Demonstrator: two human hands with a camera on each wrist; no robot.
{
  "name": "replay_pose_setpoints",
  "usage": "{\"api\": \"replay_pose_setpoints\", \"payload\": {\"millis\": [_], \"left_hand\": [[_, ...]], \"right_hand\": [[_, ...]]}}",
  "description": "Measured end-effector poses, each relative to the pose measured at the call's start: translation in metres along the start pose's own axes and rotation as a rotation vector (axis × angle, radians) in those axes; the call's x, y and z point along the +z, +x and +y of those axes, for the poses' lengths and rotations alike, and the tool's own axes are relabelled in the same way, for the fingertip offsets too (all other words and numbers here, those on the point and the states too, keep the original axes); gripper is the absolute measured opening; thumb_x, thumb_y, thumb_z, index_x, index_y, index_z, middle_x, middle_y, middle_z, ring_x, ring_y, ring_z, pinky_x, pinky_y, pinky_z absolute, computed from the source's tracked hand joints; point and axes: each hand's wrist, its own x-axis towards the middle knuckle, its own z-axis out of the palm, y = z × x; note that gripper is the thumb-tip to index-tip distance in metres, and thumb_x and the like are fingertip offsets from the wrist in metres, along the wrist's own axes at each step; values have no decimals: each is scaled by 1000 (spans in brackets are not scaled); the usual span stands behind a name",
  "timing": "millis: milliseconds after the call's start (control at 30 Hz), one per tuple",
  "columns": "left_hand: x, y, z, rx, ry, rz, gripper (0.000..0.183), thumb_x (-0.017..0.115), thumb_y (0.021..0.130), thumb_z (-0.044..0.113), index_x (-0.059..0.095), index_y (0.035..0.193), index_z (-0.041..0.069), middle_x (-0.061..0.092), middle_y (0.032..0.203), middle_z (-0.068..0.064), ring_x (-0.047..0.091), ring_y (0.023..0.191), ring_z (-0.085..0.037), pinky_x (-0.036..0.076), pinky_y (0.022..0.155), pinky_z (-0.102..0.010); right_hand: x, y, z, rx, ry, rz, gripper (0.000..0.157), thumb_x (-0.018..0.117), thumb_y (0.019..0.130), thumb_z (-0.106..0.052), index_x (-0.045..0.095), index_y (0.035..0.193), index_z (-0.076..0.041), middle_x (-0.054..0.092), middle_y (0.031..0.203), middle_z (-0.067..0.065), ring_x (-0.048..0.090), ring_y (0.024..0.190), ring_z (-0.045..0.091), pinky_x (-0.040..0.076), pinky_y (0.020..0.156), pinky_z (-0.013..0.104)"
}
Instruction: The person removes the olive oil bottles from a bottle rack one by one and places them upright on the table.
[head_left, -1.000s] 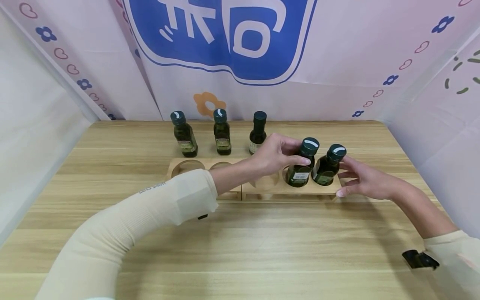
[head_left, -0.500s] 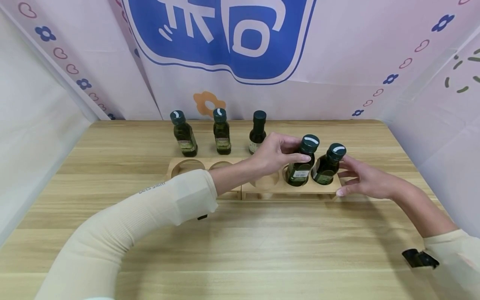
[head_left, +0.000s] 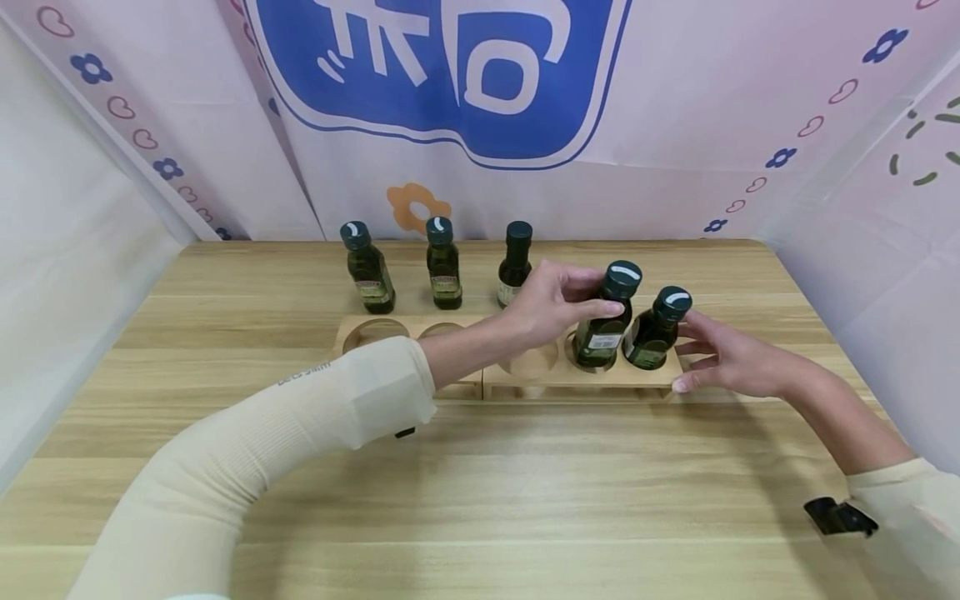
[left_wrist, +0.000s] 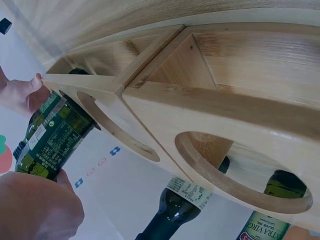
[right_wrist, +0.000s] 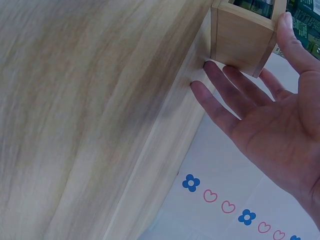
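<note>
My left hand (head_left: 551, 308) grips a dark green olive oil bottle (head_left: 602, 340) near its neck, thumb in front. The bottle leans slightly, its base within a round hole of the wooden rack (head_left: 540, 380). Another olive oil bottle (head_left: 647, 340) stands in the hole at the rack's right end. Beside that end is my right hand (head_left: 731, 357). In the right wrist view, its thumb touches the upper edge of the rack's end (right_wrist: 242, 37), and the other fingers stretch out along it with the palm open. Part of the rack is hidden behind my left forearm.
Behind the rack stand three more bottles: one at left (head_left: 371, 275), one in the middle (head_left: 445, 271) and a slimmer-necked one (head_left: 516, 267) partly behind my left hand. A printed cloth (head_left: 660, 200) rises at the table's (head_left: 525, 500) back edge.
My left hand has raised the olive oil bottle a little, and its cap is higher and tilted slightly right. The right hand and the other bottles have stayed in place.
</note>
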Motion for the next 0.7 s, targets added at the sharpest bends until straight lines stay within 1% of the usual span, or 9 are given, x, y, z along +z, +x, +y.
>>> {"api": "replay_pose_setpoints", "payload": {"millis": [167,333,467,600,700], "left_hand": [[-1,2,2,11,-25,5,43,73,96,0,63,137,-4,67,134,-19,69,120,-22,56,96,-21],[-3,4,5,59,-50,17,41,73,95,-1,64,136,-4,69,131,-20,71,116,-22,57,95,-23],[-5,6,9,92,-44,27,40,74,95,0,66,134,-4,71,128,-19,72,112,-19,58,94,-24],[-7,7,11,100,-36,28,39,74,95,0,67,133,-4,71,126,-18,73,110,-18,59,93,-24],[-8,8,11,91,-26,36,39,74,95,1,67,133,-3,72,126,-17,74,109,-18,59,93,-24]], "right_hand": [[0,0,0,5,-7,-1,89,81,88,-1,24,156,9,39,151,40,48,131,61,54,100,55],[-2,-1,0,13,-14,-3,88,81,89,-3,25,156,8,37,153,39,47,132,61,53,101,55],[-2,-1,-2,23,-15,-5,89,81,89,-5,24,156,8,36,154,39,46,133,61,53,101,55],[-2,-1,-2,17,-14,-3,89,81,89,-5,25,156,8,37,153,39,46,133,61,53,101,55],[-2,-1,-2,7,-15,-3,88,81,89,-4,25,156,8,38,152,39,48,132,61,54,100,56]]}}
